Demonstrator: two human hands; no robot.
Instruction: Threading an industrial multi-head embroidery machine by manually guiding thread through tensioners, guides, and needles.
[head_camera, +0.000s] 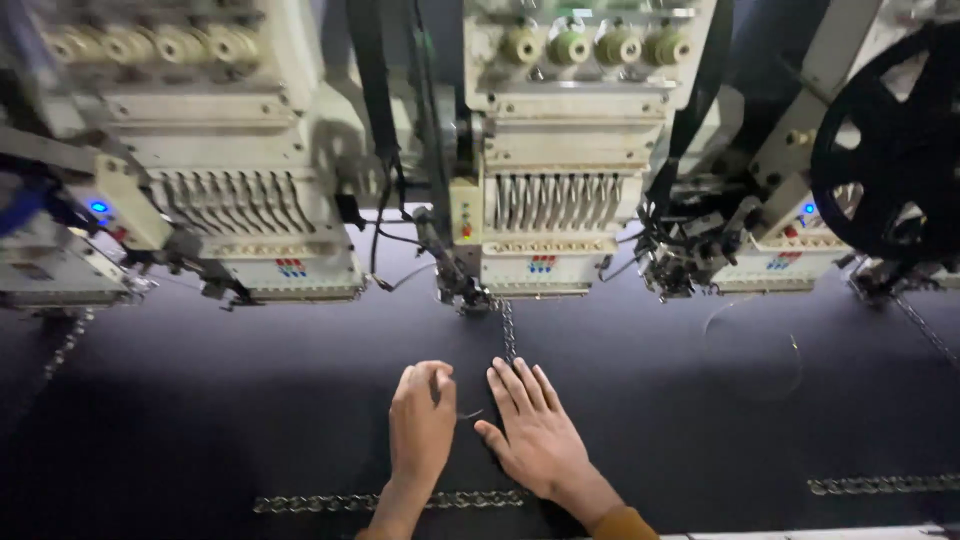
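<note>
The person stood before a row of embroidery machine heads, and both hands lay on the dark fabric (250, 420) that was stretched over the surface. The left hand (422, 420) was curled, its fingers bent inward, and its grip seemed to pinch a thin thread (468, 413) at the fingertips, though the thread was so fine that I could not be sure of it. The right hand (535, 430) was released, lying flat with the fingers spread and the palm pressing the fabric; a mustard sleeve (622, 524) showed at its wrist. The two hands were just beside each other, directly below the middle machine head (555, 150). A vertical line of chain-like stitching (508, 330) ran down from the needle area (468, 295) of that head and ended near the fingertips of the right hand. A horizontal stitched line (330, 502) crossed the fabric under the wrists, and another piece of it (880, 484) was seen far to the right. A second machine head (240, 170) stood at the left, and a black reel (890, 150) hung at the right. Small blue lights (98, 207) were glowing on the machines.
</note>
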